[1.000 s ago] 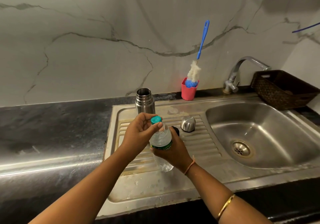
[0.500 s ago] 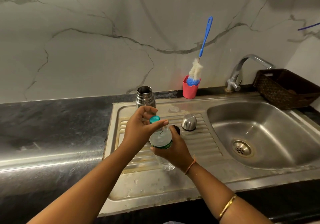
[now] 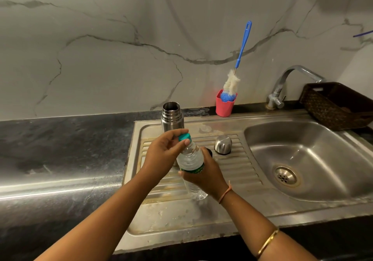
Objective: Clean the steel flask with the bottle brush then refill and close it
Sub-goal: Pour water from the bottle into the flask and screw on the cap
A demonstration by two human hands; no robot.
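The steel flask (image 3: 172, 117) stands uncapped and upright at the back of the draining board, just behind my hands. Its steel cup lid (image 3: 222, 145) sits dome-up on the ribs to the right. A dark stopper (image 3: 210, 152) peeks out behind my right hand. My right hand (image 3: 205, 175) grips a clear plastic water bottle (image 3: 190, 161) around its green label, tilted left. My left hand (image 3: 163, 156) pinches the bottle's teal cap (image 3: 184, 137). The blue-handled bottle brush (image 3: 241, 59) stands in a pink cup (image 3: 224, 106) against the wall.
The sink basin (image 3: 302, 160) with its drain lies to the right, with the tap (image 3: 282, 85) behind it. A dark woven basket (image 3: 339, 105) sits at the far right. Black stone counter (image 3: 60, 149) stretches left of the draining board (image 3: 181, 220).
My left hand's fingers have shifted around the teal cap, turning on it. The bottle stays in my right hand at nearly the same spot.
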